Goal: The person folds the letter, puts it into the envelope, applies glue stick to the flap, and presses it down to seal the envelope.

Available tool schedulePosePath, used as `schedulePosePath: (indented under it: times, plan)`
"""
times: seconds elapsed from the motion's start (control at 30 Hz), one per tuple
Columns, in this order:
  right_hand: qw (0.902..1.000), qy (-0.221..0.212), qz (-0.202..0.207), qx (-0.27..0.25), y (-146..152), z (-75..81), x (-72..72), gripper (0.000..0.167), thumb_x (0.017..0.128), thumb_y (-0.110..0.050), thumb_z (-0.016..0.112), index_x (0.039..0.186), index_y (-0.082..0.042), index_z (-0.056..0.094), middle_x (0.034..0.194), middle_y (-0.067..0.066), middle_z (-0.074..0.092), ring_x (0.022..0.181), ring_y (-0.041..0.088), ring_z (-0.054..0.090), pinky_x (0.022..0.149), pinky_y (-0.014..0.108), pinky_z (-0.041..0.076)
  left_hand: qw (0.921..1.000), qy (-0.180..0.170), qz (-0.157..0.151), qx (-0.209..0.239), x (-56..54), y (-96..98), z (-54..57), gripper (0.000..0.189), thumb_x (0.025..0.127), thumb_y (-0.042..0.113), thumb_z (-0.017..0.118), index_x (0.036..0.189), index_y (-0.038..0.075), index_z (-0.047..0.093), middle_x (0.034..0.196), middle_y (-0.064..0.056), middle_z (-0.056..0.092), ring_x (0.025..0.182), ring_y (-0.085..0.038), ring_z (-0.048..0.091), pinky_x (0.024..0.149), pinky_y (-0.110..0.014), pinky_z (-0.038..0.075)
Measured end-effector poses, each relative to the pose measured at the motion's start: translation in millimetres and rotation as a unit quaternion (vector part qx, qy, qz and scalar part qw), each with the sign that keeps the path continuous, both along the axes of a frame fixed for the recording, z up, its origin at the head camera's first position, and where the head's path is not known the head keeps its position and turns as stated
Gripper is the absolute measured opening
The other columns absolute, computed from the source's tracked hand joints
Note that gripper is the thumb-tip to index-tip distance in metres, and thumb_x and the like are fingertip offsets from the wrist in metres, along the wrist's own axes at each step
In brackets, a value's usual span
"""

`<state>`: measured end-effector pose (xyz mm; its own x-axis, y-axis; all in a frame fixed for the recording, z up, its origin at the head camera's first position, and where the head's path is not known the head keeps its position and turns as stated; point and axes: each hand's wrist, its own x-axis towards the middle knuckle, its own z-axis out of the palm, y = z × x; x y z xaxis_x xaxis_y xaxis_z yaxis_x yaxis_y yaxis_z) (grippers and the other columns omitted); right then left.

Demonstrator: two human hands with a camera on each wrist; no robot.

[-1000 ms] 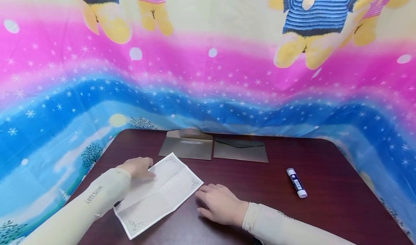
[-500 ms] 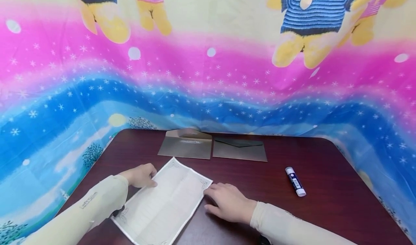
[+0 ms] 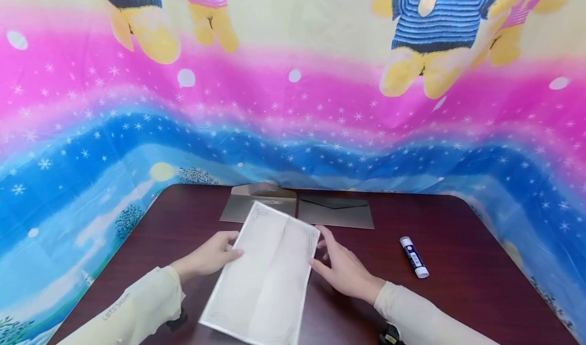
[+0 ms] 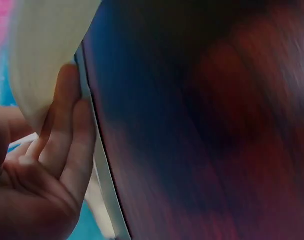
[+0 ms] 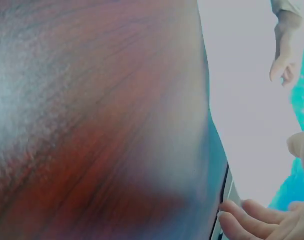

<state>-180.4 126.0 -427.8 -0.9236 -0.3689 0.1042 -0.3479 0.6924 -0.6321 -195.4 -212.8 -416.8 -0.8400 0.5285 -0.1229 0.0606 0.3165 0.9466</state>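
Note:
A creased white sheet of paper (image 3: 270, 279) with ornate corners is tilted above the table in the head view. My left hand (image 3: 208, 256) pinches its left edge, thumb on top. In the left wrist view, the fingers of that hand (image 4: 56, 160) lie behind the paper (image 4: 51, 45). At the upper right edge, my right hand (image 3: 345, 268) holds the sheet, with the thumb at the edge and the index finger by the corner. The right wrist view has the right hand's fingers (image 5: 262, 222) at the lower end of the paper (image 5: 247, 100).
Two grey-brown envelopes lie at the table's back: the left envelope (image 3: 233, 212) has its flap up and is partly covered by the sheet; the right envelope (image 3: 339, 217) has its flap down. A glue stick (image 3: 414, 257) lies on the right. A printed curtain (image 3: 293, 111) hangs behind.
The sheet has turned more upright, shifted right and been raised from the table. My right hand has moved right and up and taken hold of its right edge; the left hand has moved right too.

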Motion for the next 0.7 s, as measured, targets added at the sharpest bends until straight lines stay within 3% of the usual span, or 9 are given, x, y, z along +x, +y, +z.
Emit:
schedulePosePath:
  times: [0.1, 0.2, 0.33, 0.43, 0.7]
  plan:
    - [0.9981, -0.041, -0.022, -0.041, 2, 1.0, -1.7, 0.085, 0.094, -0.03, 0.072, 0.16, -0.017, 0.02, 0.13, 0.01, 0.062, 0.089, 0.012, 0.064, 0.07, 0.026, 0.052, 0.9989, 0.005, 0.014, 0.045, 3.1, 8.0, 0.0, 0.046, 0.103, -0.001, 0.045, 0.145, -0.017, 0.034, 0.109, -0.037, 0.069, 0.092, -0.032, 0.075, 0.075, -0.039, 0.063]
    - [0.9925, -0.083, 0.002, -0.089, 5, 1.3, -3.2, 0.081, 0.098, -0.031, 0.067, 0.16, -0.013, 0.017, 0.132, 0.016, 0.061, 0.089, 0.013, 0.067, 0.071, 0.026, 0.054, 0.9975, 0.017, 0.025, 0.064, 6.3, 15.5, 1.5, 0.048, 0.103, -0.003, 0.043, 0.148, -0.016, 0.03, 0.119, -0.039, 0.065, 0.1, -0.035, 0.073, 0.079, -0.038, 0.062]
    - [0.9649, -0.16, 0.071, -0.196, 10, 1.5, -5.2, 0.068, 0.105, -0.025, 0.056, 0.158, -0.007, 0.017, 0.127, 0.027, 0.065, 0.096, 0.024, 0.073, 0.077, 0.033, 0.061, 0.996, 0.022, 0.029, 0.082, 12.3, 23.5, 3.3, 0.05, 0.104, -0.003, 0.041, 0.15, -0.015, 0.027, 0.126, -0.04, 0.061, 0.107, -0.039, 0.071, 0.084, -0.038, 0.062]
    - [0.942, -0.195, 0.09, -0.258, 13, 3.8, -6.6, 0.061, 0.106, -0.019, 0.053, 0.155, -0.003, 0.022, 0.124, 0.031, 0.066, 0.099, 0.027, 0.074, 0.079, 0.036, 0.062, 0.9952, 0.015, 0.033, 0.091, 16.5, 27.4, 4.2, 0.05, 0.104, -0.003, 0.04, 0.151, -0.014, 0.025, 0.127, -0.039, 0.061, 0.109, -0.039, 0.07, 0.087, -0.039, 0.061]
    - [0.9362, -0.196, 0.081, -0.28, 18, 6.5, -10.9, 0.044, 0.105, -0.013, 0.053, 0.141, 0.01, 0.044, 0.114, 0.03, 0.071, 0.094, 0.015, 0.076, 0.083, 0.029, 0.061, 0.9944, -0.003, 0.054, 0.091, 20.8, 32.6, 5.6, 0.053, 0.103, -0.003, 0.037, 0.154, -0.009, 0.023, 0.129, -0.036, 0.061, 0.11, -0.035, 0.071, 0.087, -0.04, 0.061]
